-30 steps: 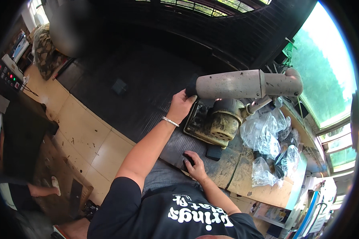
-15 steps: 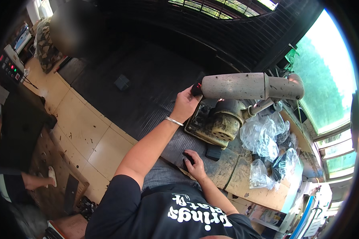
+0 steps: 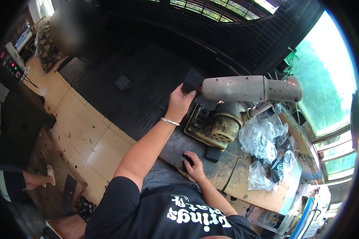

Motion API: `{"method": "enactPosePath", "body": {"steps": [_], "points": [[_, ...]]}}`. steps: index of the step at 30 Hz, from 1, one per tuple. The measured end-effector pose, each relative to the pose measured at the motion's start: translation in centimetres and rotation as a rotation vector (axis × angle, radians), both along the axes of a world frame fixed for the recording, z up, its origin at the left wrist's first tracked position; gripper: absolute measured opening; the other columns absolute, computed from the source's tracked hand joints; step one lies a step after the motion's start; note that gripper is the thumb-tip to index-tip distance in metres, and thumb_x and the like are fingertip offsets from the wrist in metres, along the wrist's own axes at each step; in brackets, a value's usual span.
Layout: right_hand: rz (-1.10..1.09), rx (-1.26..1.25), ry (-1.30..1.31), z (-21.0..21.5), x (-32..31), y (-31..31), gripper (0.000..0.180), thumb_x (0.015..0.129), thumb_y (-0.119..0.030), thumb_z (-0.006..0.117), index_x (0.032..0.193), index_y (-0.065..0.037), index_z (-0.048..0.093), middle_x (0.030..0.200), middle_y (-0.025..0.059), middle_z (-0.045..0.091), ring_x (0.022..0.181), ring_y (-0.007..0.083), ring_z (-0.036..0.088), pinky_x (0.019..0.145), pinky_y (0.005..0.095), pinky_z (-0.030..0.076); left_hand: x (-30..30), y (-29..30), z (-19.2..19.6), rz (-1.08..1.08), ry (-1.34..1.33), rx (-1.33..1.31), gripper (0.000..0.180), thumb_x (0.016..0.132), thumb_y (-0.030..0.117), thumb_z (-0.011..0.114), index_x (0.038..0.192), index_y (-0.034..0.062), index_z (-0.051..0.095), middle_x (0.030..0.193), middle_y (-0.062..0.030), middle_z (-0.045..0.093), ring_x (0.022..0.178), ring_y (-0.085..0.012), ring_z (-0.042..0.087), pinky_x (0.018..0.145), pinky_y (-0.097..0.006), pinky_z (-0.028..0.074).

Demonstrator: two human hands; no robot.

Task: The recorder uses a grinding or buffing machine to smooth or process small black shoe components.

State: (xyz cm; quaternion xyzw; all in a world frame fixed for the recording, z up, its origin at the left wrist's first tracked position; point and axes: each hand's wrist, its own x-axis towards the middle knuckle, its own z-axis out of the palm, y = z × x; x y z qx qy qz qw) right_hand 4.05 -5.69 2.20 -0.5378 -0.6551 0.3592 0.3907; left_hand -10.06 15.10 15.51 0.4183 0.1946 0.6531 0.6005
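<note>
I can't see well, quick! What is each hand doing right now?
Left hand: closed on a dark flat piece, held up by the grey machine arm.
Right hand: fingers curled over a small dark piece on the bench edge.

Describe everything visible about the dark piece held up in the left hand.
The dark piece is a flat, roughly rectangular black slab with a ribbed or textured face, rubbery or leathery by its look. The left hand pinches its lower edge, thumb on the near face, holding it raised and slightly tilted. It sits just left of the end of the grey cylindrical machine arm; whether they touch cannot be told. Against the dark mat behind, its far edges are hard to trace. The right hand is apart from it, low on the workbench.
</note>
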Motion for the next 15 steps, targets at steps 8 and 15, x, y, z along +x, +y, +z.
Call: {"method": "enactPosePath", "body": {"steps": [8,15], "points": [[0.008,0.009,0.008,-0.1,0.1,0.1,0.032,0.081,-0.001,0.062,0.113,0.000,0.063,0.120,0.0183,0.062,0.114,0.0339,0.059,0.100,0.0363,0.044,-0.1,-0.8,-0.4,-0.032,0.084,0.002,0.025,0.091,0.001,0.060,0.116,-0.0034,0.059,0.113,-0.0055,0.065,0.104,-0.0108,0.058,0.095,-0.026,0.043],[0.006,0.002,0.007,-0.2,0.0,0.1,0.032,0.082,0.000,0.061,0.113,0.000,0.063,0.120,0.0178,0.062,0.113,0.0332,0.059,0.099,0.0360,0.045,0.7,-1.4,-1.3,-0.029,0.125,0.017,0.024,0.092,0.001,0.059,0.115,-0.0029,0.060,0.110,-0.0048,0.065,0.103,-0.0101,0.057,0.093,-0.025,0.044]]}}
